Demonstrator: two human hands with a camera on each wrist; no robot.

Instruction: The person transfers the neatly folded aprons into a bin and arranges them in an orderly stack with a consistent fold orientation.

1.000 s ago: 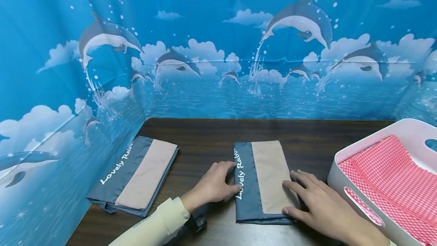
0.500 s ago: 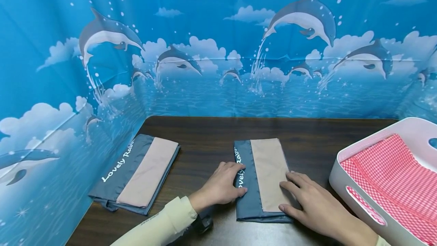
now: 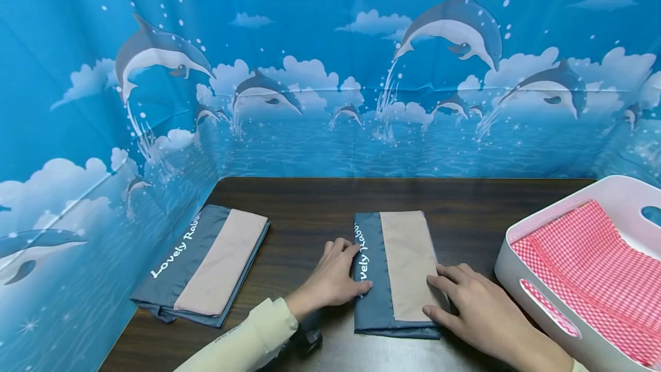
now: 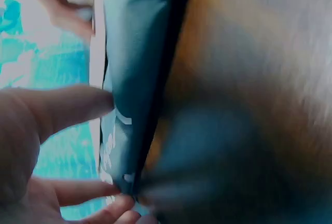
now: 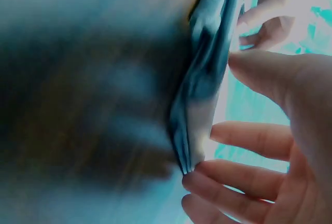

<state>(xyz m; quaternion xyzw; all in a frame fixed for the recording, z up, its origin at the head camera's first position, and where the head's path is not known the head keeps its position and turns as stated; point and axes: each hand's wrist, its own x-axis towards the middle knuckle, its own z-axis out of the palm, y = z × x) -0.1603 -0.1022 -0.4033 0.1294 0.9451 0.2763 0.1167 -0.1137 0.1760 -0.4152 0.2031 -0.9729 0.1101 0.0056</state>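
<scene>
A folded blue-grey cloth (image 3: 410, 263) with a beige panel and white "Lovely Rabbit" lettering lies between my two hands on the table. My left hand (image 3: 333, 277) is at its left edge, thumb over the lettering and fingertips along the side; the left wrist view shows this thumb (image 4: 83, 105) against the fabric. At the opposite edge, my right hand (image 3: 472, 303) touches with spread, loosely bent fingers. Seen from the right wrist, its fingertips (image 5: 202, 177) meet the layered side of the fold. A second, matching folded cloth (image 3: 222, 268) lies to the left.
On the right stands a white plastic basket (image 3: 537, 220) with handle holes, holding red-and-white checked cloth (image 3: 604, 280). The dark wooden table (image 3: 304, 205) ends at a blue dolphin-print curtain (image 3: 310, 142) along the back and left.
My left hand has shifted right, with its thumb now reaching over the lettering. My right hand has moved slightly left against the beige side. The second cloth stays put.
</scene>
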